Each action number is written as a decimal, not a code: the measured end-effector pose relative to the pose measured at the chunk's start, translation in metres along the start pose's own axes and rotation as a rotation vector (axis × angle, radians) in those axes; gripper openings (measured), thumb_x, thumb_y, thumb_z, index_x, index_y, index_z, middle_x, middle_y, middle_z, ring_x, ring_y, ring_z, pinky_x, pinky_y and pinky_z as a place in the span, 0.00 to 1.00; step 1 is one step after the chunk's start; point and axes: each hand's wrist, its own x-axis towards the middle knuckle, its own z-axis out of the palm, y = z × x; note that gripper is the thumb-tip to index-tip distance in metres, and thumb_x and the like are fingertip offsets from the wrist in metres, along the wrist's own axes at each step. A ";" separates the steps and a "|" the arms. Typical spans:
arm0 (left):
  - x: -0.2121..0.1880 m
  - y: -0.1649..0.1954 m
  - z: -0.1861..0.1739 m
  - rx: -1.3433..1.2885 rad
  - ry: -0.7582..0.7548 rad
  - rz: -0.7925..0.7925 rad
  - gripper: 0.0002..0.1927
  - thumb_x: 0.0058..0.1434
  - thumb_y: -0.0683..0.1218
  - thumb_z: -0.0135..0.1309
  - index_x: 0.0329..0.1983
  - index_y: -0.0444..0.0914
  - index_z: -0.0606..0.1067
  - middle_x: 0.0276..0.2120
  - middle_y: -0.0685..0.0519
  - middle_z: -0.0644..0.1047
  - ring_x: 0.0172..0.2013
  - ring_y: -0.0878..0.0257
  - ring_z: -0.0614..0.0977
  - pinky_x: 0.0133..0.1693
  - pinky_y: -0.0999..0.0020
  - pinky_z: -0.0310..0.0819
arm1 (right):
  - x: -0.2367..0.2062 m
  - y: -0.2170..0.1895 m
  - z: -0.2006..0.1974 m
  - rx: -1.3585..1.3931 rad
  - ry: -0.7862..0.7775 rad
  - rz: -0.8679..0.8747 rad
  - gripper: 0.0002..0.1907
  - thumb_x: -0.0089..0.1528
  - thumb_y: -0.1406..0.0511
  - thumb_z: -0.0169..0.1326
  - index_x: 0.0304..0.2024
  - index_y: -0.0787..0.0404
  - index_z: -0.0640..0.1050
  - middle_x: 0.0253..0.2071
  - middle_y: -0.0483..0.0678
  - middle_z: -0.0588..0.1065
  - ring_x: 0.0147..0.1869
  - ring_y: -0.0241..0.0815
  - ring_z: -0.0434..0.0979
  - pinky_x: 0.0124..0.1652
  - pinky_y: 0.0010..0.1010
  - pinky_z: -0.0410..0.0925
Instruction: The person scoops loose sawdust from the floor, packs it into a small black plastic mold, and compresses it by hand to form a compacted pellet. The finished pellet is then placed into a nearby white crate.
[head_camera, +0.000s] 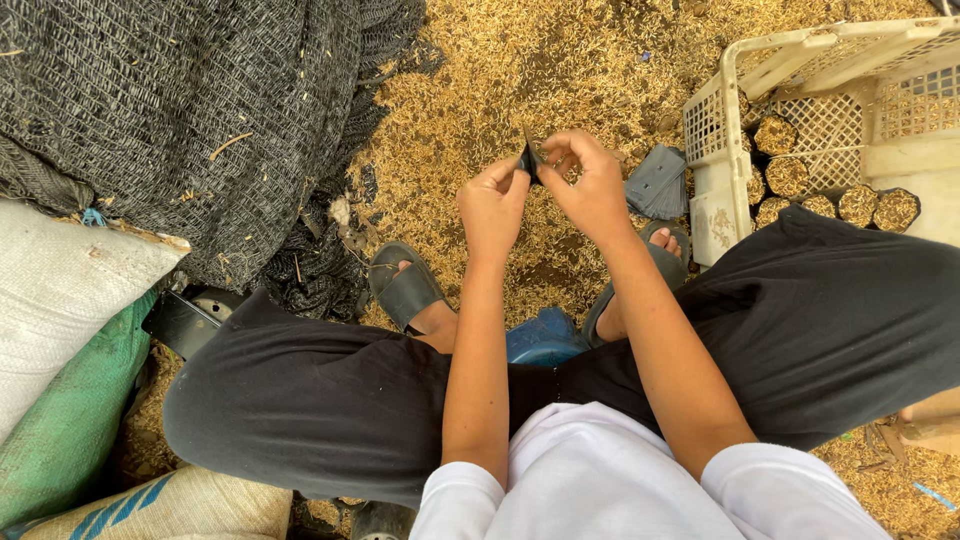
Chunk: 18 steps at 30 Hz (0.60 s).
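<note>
Two hands are counted, the left hand and the right hand, with one small black bag pinched between them. One white crate is seen at the ground's upper right edge. At least six husk-filled black bags are counted by it. One stack of empty black bags is noted. Two sandals are worn.

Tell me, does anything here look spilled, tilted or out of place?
Yes. The white plastic crate lies tipped on its side, with filled black bags beside it. Husks cover the ground. Both hands hold a small black bag.
</note>
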 end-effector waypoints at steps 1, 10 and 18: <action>-0.001 0.002 0.000 -0.021 0.020 -0.012 0.13 0.63 0.43 0.58 0.51 0.38 0.83 0.35 0.53 0.86 0.33 0.71 0.85 0.34 0.74 0.78 | 0.000 0.002 0.002 0.057 -0.009 0.079 0.08 0.63 0.72 0.62 0.45 0.65 0.79 0.40 0.45 0.78 0.41 0.33 0.77 0.42 0.25 0.70; -0.005 0.011 0.000 0.271 0.153 0.205 0.12 0.64 0.36 0.55 0.48 0.37 0.84 0.34 0.51 0.81 0.31 0.60 0.81 0.31 0.65 0.72 | -0.001 -0.001 -0.001 -0.051 0.118 0.178 0.09 0.62 0.75 0.60 0.44 0.65 0.77 0.39 0.46 0.77 0.40 0.38 0.74 0.42 0.28 0.69; -0.011 0.021 -0.006 0.278 0.137 0.435 0.13 0.63 0.34 0.54 0.49 0.36 0.81 0.40 0.50 0.79 0.39 0.60 0.83 0.42 0.67 0.78 | 0.005 -0.022 0.005 -0.069 0.182 -0.054 0.19 0.52 0.77 0.58 0.46 0.67 0.75 0.43 0.50 0.76 0.47 0.46 0.77 0.48 0.33 0.67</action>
